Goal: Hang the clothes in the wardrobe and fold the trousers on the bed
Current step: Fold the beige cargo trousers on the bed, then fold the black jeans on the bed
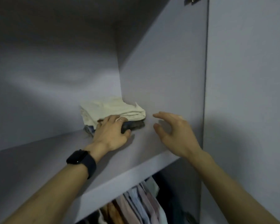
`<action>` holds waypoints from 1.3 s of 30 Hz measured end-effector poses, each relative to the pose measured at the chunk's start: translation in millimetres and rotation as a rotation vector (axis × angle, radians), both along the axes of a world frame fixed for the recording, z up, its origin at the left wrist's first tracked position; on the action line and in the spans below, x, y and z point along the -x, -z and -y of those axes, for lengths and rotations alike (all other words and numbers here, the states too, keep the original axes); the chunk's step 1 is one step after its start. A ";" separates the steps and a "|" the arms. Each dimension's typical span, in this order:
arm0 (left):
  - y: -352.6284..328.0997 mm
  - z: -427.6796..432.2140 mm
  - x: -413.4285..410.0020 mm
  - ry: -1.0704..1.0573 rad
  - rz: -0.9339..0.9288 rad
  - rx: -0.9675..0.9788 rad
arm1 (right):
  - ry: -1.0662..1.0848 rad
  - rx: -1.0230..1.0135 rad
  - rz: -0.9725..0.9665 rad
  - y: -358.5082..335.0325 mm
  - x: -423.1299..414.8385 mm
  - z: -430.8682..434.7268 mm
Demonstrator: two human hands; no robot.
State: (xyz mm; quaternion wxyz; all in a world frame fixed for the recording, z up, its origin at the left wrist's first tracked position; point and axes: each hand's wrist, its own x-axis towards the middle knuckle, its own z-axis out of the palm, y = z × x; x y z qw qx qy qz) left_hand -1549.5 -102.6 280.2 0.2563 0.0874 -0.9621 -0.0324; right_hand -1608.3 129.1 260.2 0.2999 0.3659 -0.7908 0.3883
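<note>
A small stack of folded trousers lies in the back right corner of the wardrobe's upper shelf [39,160]. Cream folded trousers [115,109] are on top, and a dark folded garment [136,125] lies under them. My left hand [111,133], with a black watch on its wrist, rests against the front of the stack, thumb beside the dark garment and fingers reaching in between the layers. My right hand [173,133] hovers to the right of the stack with fingers spread, holding nothing and close to the wardrobe's side panel.
The grey side panel [168,70] rises right of the stack, with the wardrobe door [249,78] beyond it. Several hung clothes [136,202] show below the shelf's front edge. The left part of the shelf is in shadow.
</note>
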 end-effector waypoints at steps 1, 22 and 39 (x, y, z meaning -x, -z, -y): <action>9.7 -27.4 -5.6 0.059 0.008 0.007 | 0.029 0.014 0.015 11.7 -17.7 -29.7; 219.5 -635.5 -221.2 1.486 0.415 -0.204 | 1.405 0.321 0.394 221.2 -473.7 -532.2; 308.1 -916.2 -309.5 1.909 0.769 0.289 | 2.000 0.534 0.929 315.3 -615.5 -624.5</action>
